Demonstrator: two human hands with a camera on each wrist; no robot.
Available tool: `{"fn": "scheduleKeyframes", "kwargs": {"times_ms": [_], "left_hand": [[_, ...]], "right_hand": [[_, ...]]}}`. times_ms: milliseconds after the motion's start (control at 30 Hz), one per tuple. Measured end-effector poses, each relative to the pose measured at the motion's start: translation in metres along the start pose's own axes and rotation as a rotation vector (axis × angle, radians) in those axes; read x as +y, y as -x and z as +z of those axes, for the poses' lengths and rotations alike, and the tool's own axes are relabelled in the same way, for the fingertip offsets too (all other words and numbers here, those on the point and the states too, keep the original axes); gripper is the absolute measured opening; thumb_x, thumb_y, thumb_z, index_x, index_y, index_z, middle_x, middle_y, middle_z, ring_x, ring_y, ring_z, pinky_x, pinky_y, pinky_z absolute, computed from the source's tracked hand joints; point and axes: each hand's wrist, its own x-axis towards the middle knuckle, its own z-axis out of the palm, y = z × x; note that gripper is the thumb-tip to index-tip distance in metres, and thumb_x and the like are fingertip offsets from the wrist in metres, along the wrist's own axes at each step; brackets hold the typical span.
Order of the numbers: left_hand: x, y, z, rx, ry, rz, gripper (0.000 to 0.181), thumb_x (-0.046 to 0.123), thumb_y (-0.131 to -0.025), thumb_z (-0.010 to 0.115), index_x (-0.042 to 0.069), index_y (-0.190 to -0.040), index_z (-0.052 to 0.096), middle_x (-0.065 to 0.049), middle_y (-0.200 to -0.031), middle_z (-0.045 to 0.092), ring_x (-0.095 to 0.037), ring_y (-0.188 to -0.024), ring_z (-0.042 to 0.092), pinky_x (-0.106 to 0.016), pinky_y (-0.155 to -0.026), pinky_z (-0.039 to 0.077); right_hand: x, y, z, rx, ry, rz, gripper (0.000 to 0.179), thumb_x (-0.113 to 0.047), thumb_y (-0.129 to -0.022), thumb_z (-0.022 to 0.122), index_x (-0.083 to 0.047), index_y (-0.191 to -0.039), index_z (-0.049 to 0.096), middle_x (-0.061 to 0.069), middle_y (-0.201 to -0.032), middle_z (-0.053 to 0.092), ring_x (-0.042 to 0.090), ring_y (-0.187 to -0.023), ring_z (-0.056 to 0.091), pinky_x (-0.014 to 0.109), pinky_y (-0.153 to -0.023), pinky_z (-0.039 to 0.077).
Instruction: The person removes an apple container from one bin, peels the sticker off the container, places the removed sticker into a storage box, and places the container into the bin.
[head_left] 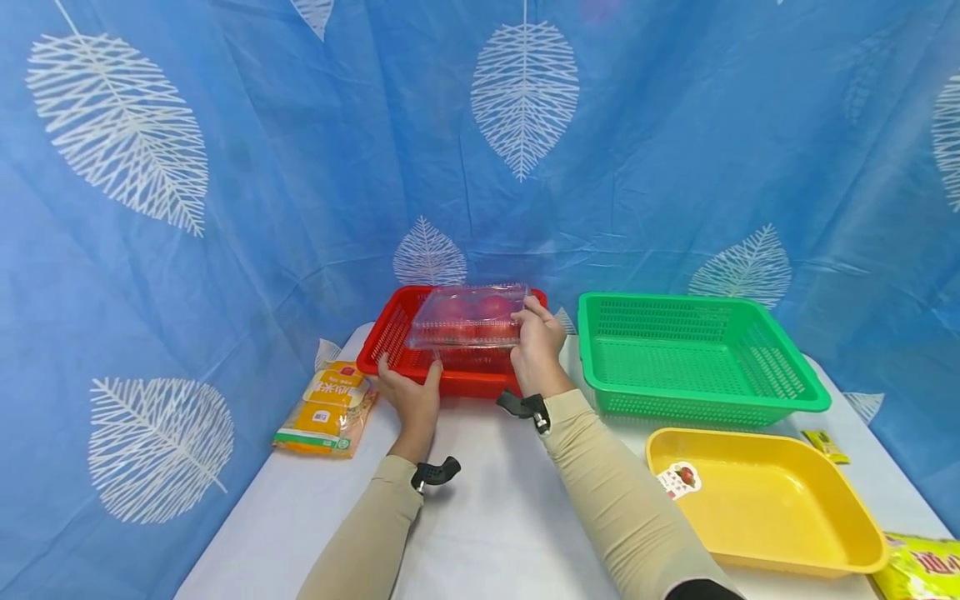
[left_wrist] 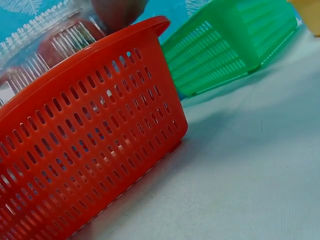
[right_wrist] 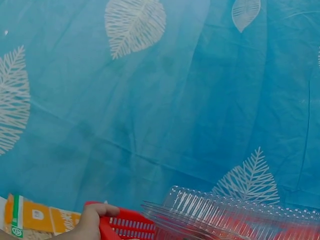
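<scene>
A clear plastic clamshell box [head_left: 468, 317] with several round red fruits inside is tilted over the red basket [head_left: 472, 387]. My right hand [head_left: 538, 346] grips the box at its right end. With its fingers over the rim, my left hand [head_left: 411, 400] holds the front left corner of the red basket; the right wrist view shows a finger [right_wrist: 102, 209] bent over that rim. In the left wrist view the box [left_wrist: 75, 42] shows above the basket's slotted wall [left_wrist: 95, 125].
Left of the red basket lies an orange and yellow food bag [head_left: 326, 408]. A green basket [head_left: 705, 400] stands to the right, with a yellow tray [head_left: 772, 500] in front of it. A small yellow packet [head_left: 825, 446] and a yellow-green bag [head_left: 922, 567] lie at the far right.
</scene>
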Motion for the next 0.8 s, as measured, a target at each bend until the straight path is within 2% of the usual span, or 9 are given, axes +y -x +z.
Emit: {"fn": "scheduleKeyframes", "kwargs": {"times_ms": [100,200,400,667,800], "left_hand": [[0.000,0.000,0.000,-0.009,0.006,-0.002,0.098,0.028,-0.089,0.084,0.006,-0.159,0.021,-0.020,-0.165,0.016,-0.033,-0.150,0.017,-0.056,-0.119,0.029],[0.000,-0.001,0.001,-0.009,0.003,0.003,0.098,0.030,-0.089,0.084,0.005,-0.159,0.021,-0.021,-0.166,0.015,-0.034,-0.151,0.016,-0.057,-0.121,0.025],[-0.002,-0.002,0.001,0.002,-0.012,-0.001,0.097,0.029,-0.089,0.085,0.004,-0.158,0.022,-0.021,-0.166,0.014,-0.033,-0.151,0.014,-0.057,-0.122,0.021],[0.000,0.002,-0.001,-0.004,-0.005,-0.030,0.097,0.031,-0.090,0.084,0.007,-0.160,0.021,-0.017,-0.170,0.005,-0.032,-0.153,0.011,-0.056,-0.122,0.023],[0.001,0.003,0.000,-0.005,-0.007,-0.030,0.096,0.029,-0.090,0.084,0.008,-0.160,0.021,-0.018,-0.168,0.009,-0.031,-0.152,0.012,-0.056,-0.121,0.024]], "right_hand": [[0.001,0.001,0.001,-0.003,-0.004,0.003,0.044,0.013,-0.088,0.067,0.006,-0.132,0.070,0.009,-0.148,0.060,0.025,-0.145,0.041,0.027,-0.086,0.056],[0.003,0.000,0.003,-0.010,-0.021,-0.003,0.046,0.015,-0.085,0.067,0.008,-0.130,0.070,0.011,-0.147,0.060,0.024,-0.145,0.042,0.030,-0.090,0.057],[0.010,-0.001,0.004,-0.007,-0.028,0.006,0.045,0.018,-0.083,0.064,0.009,-0.126,0.072,0.013,-0.143,0.062,0.020,-0.141,0.049,0.031,-0.089,0.057],[0.016,0.002,0.004,-0.012,0.000,0.041,0.048,0.015,-0.085,0.065,0.005,-0.132,0.071,0.008,-0.148,0.059,0.018,-0.142,0.046,0.029,-0.090,0.056],[0.018,0.003,0.004,-0.021,0.010,0.046,0.047,0.013,-0.088,0.065,0.003,-0.133,0.070,0.006,-0.151,0.057,0.019,-0.144,0.045,0.028,-0.090,0.056]]}}
